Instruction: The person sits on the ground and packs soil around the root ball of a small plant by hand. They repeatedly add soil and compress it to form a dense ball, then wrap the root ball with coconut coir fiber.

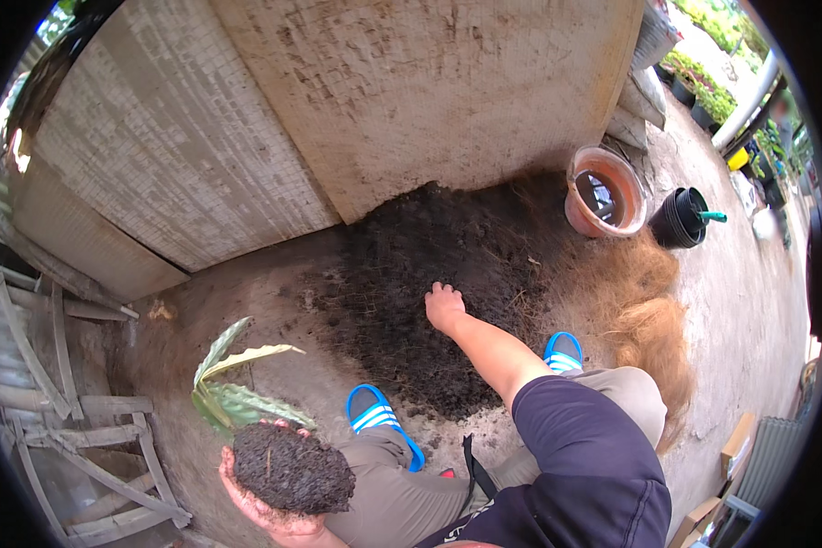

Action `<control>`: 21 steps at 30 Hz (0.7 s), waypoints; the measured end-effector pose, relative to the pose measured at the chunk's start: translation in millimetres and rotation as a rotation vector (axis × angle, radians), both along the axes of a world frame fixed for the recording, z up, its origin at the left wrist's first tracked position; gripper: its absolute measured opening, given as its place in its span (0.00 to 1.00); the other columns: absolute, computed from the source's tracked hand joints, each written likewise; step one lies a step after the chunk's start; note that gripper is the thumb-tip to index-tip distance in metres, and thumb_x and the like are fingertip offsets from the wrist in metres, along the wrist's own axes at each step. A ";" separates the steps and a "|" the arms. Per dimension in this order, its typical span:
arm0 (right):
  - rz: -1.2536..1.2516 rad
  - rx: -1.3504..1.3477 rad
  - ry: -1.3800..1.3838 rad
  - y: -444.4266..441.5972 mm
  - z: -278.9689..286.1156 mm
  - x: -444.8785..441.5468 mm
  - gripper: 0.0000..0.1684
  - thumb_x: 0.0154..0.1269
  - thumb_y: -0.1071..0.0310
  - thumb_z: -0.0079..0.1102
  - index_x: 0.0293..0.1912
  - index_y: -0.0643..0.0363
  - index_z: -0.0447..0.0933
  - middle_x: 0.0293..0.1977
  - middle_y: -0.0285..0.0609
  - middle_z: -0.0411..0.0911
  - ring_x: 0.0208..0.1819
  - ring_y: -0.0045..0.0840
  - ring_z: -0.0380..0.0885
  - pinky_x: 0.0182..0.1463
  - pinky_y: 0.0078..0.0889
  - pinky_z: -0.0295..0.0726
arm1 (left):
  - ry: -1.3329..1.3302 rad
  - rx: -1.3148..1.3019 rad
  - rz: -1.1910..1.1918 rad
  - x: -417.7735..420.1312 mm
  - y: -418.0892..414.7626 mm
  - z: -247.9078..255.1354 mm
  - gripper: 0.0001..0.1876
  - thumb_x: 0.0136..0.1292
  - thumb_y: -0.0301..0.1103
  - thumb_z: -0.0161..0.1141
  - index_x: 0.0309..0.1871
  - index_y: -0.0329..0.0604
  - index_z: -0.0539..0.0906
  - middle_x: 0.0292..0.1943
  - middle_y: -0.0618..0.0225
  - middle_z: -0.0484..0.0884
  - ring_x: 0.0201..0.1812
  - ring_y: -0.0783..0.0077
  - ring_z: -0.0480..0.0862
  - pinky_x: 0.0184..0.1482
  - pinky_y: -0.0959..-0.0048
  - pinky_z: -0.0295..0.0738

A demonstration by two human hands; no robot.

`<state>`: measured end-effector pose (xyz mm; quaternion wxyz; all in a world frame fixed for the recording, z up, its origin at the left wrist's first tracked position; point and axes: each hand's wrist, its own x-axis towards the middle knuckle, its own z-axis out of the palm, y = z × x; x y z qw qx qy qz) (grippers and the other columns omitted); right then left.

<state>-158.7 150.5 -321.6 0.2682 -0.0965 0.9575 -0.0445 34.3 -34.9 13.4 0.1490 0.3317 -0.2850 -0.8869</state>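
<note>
My left hand [264, 503], smeared with soil, cradles a dark, rounded root ball [294, 469] at the lower left. A succulent-like plant with long, pale green, toothed leaves [236, 394] extends from beyond the root ball, tipped away from me. My right hand [445, 306] reaches down onto a spread of dark potting soil [397, 274] on the ground, its fingers curled at the soil. Whether those fingers hold any soil cannot be seen.
A clay-coloured pot [575, 205] with dark liquid, stacked black plastic pots [671, 229] with a green-handled tool, and brown fibre [651, 322] lie right. Stained panels [418, 89] stand behind the soil. A wooden lattice [103, 438] is left; my sandalled feet flank the soil's near edge.
</note>
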 end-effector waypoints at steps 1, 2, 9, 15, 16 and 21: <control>-0.009 -0.009 0.001 -0.8 1.7 0.8 0.17 0.62 0.68 0.45 0.50 0.59 0.74 0.54 0.48 0.65 0.56 0.41 0.66 0.54 0.41 0.70 | 0.034 0.020 -0.029 2.2 0.4 0.8 0.26 0.61 0.53 0.48 0.47 0.37 0.74 0.43 0.55 0.77 0.44 0.55 0.77 0.51 0.54 0.72; -0.003 0.006 -0.008 -1.3 3.5 2.3 0.17 0.63 0.67 0.44 0.49 0.58 0.74 0.53 0.48 0.66 0.55 0.41 0.67 0.53 0.42 0.72 | 0.012 0.064 0.053 2.8 2.1 1.4 0.26 0.60 0.54 0.49 0.47 0.38 0.75 0.42 0.55 0.78 0.43 0.55 0.77 0.50 0.54 0.72; 0.105 -0.006 0.017 14.8 12.1 14.1 0.17 0.63 0.66 0.44 0.49 0.58 0.75 0.53 0.46 0.67 0.56 0.39 0.67 0.53 0.43 0.73 | 0.008 0.099 0.005 17.8 -8.3 6.5 0.24 0.61 0.54 0.47 0.47 0.41 0.75 0.42 0.55 0.78 0.44 0.52 0.77 0.44 0.52 0.76; 0.109 -0.116 0.075 34.0 7.6 14.5 0.17 0.55 0.73 0.51 0.47 0.58 0.76 0.49 0.48 0.72 0.52 0.40 0.71 0.53 0.39 0.73 | 0.040 0.206 -0.015 17.8 -6.0 10.7 0.21 0.61 0.53 0.49 0.44 0.43 0.77 0.41 0.55 0.80 0.41 0.50 0.79 0.41 0.49 0.77; 0.089 -0.159 0.092 39.3 1.6 11.8 0.18 0.53 0.74 0.52 0.46 0.58 0.76 0.47 0.48 0.74 0.50 0.41 0.73 0.52 0.39 0.74 | 0.066 0.232 -0.032 16.9 -5.0 10.0 0.21 0.61 0.52 0.49 0.43 0.43 0.77 0.40 0.55 0.80 0.40 0.50 0.80 0.41 0.49 0.76; -1.157 -0.964 -0.317 51.7 1.2 0.1 0.14 0.54 0.67 0.52 0.42 0.58 0.76 0.36 0.41 0.79 0.41 0.35 0.76 0.42 0.41 0.74 | 0.124 0.273 -0.073 11.7 2.2 9.6 0.20 0.61 0.51 0.50 0.41 0.43 0.78 0.37 0.54 0.81 0.39 0.52 0.80 0.43 0.51 0.77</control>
